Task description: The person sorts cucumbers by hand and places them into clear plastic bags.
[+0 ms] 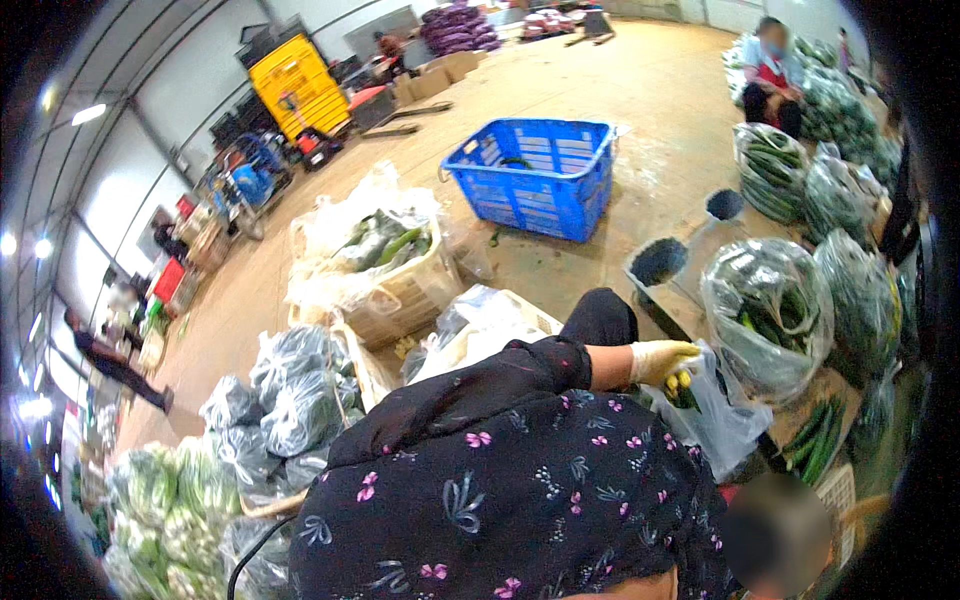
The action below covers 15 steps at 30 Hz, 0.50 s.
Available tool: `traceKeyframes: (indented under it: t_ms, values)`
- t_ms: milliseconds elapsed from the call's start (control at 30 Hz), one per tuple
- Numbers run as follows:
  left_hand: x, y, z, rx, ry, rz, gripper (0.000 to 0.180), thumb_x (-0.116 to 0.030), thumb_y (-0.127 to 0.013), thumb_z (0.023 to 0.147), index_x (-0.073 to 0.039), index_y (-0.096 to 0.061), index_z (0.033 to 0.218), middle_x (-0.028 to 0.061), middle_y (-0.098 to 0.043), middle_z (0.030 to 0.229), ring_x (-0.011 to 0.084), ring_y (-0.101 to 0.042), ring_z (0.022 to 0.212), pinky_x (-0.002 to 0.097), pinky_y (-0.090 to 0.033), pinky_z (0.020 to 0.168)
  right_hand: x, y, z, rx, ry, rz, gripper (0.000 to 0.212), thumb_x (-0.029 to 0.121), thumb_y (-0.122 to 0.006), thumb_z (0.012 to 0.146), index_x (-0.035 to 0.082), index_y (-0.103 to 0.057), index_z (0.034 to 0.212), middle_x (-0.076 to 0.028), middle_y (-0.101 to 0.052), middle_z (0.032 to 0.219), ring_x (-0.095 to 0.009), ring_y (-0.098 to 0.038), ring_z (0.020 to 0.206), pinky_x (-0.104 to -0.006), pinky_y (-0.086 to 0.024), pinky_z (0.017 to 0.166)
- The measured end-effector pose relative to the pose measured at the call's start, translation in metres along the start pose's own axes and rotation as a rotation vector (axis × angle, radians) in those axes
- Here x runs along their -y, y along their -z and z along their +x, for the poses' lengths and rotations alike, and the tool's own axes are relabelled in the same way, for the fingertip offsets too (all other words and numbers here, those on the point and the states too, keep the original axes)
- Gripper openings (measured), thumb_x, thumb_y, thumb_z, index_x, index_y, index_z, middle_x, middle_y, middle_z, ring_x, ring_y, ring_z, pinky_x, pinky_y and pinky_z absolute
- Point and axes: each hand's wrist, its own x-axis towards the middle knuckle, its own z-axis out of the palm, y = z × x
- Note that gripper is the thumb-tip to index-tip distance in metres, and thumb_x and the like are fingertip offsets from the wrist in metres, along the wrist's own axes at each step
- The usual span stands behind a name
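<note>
My left hand, in a pale yellow glove, reaches to the right past my dark-trousered knee. Its fingers are closed at the mouth of a clear plastic bag. Several dark green cucumbers with yellow tips sit just below the fingers, partly inside the bag. My right hand does not show; a dark floral garment fills the lower middle. More loose cucumbers lie to the right of the bag. A large filled bag of cucumbers stands beyond it.
A blue crate stands ahead, a cream crate of green vegetables nearer. Tied bags and bagged leafy greens pile up at left. Two open-topped containers stand ahead right. A person sits far right among bagged vegetables.
</note>
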Motion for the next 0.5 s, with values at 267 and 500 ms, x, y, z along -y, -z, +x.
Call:
traceKeyframes:
  t_ms: [267,500]
  values:
    - [0.012,-0.010,0.017,0.091,0.048,0.178,0.046,-0.047,-0.040,0.087,-0.006,-0.053,0.104,0.0191,-0.060,0.079,0.0327,-0.057,0.059,0.0474,-0.047,0.059,-0.031,-0.011,-0.022,0.373,-0.044,0.088,0.035,0.029,-0.056,0.081,0.005,-0.053,0.106,-0.016,-0.056,0.096,-0.029,-0.053,0.087,-0.0370,-0.043,0.074]
    - [0.030,-0.017,-0.009,0.074,-0.011,0.143,0.046,-0.045,-0.038,0.089,-0.006,-0.052,0.109,0.0191,-0.061,0.086,0.0315,-0.059,0.066,0.0465,-0.048,0.064,-0.087,0.005,-0.058,0.891,-0.186,0.070,0.037,0.028,-0.055,0.082,0.006,-0.052,0.111,-0.017,-0.056,0.102,-0.029,-0.053,0.094,-0.0371,-0.043,0.079]
